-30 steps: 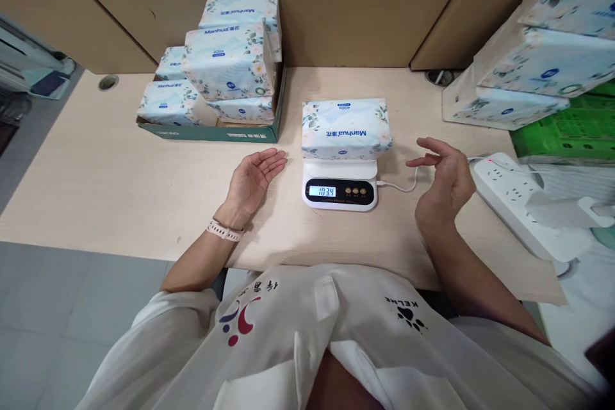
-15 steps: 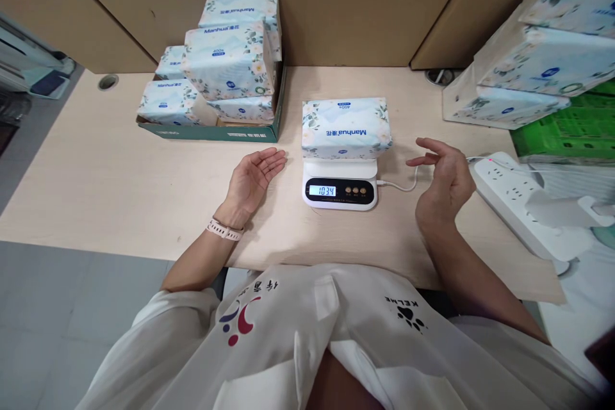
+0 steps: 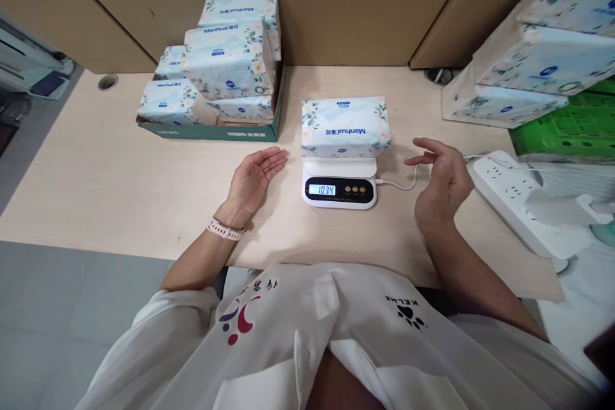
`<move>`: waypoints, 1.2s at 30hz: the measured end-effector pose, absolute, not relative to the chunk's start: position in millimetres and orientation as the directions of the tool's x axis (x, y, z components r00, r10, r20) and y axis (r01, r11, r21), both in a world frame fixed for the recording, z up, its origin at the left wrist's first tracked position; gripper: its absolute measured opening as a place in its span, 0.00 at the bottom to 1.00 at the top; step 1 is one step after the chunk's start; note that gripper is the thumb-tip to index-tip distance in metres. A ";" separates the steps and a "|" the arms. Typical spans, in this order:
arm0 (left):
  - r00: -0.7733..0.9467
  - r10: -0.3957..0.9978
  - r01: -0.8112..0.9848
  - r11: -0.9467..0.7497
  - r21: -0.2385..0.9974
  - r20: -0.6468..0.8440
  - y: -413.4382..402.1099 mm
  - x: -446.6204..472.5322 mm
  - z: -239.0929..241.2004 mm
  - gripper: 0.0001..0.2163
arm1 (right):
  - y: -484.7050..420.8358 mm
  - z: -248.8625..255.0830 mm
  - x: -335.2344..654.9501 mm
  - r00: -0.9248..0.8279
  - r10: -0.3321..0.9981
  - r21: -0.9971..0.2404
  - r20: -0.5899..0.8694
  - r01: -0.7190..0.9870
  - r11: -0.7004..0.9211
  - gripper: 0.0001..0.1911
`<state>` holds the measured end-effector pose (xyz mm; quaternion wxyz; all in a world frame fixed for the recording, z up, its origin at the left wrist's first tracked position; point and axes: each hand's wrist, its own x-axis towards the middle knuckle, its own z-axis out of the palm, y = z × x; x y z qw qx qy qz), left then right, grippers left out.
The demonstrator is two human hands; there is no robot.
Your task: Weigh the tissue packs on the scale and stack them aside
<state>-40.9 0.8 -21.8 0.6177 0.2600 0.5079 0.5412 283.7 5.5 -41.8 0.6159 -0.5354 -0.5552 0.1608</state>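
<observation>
Clearly, both hands are empty. The left hand (image 3: 254,180), left of the frame's centre, lies palm up with its fingers stretched out together, apart from the scale (image 3: 340,191). The right hand (image 3: 444,184), right of centre, is loosely spread, two fingers pointing inward, near the cable (image 3: 402,188) that runs from the scale's side; whether it touches the cable I cannot tell.

Between them, at mid-frame, the pack (image 3: 344,127) rests on the scale, whose display (image 3: 322,190) reads 103.4. In the upper left, a green box (image 3: 211,132) of more packs stands on the bench (image 3: 115,186). Other packs (image 3: 542,64) are piled in the upper right beside a green crate (image 3: 562,131), above a white power strip (image 3: 516,198).
</observation>
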 end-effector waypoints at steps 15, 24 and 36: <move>0.114 0.969 -0.387 0.246 0.888 -0.219 -8.2 -30.7 -12.8 0.28 | 4.7 -40.8 281.8 0.332 0.789 -0.835 0.518 0.395 0.382 0.26; 0.135 0.973 -0.401 0.228 0.887 -0.189 -7.8 -33.1 -17.3 0.28 | 5.2 -42.8 282.6 0.321 0.793 -0.835 0.518 0.393 0.386 0.26; 0.156 0.975 -0.408 0.209 0.889 -0.158 -7.5 -34.7 -22.5 0.28 | 4.5 -53.9 290.1 0.142 0.885 -0.849 0.444 0.382 0.365 0.27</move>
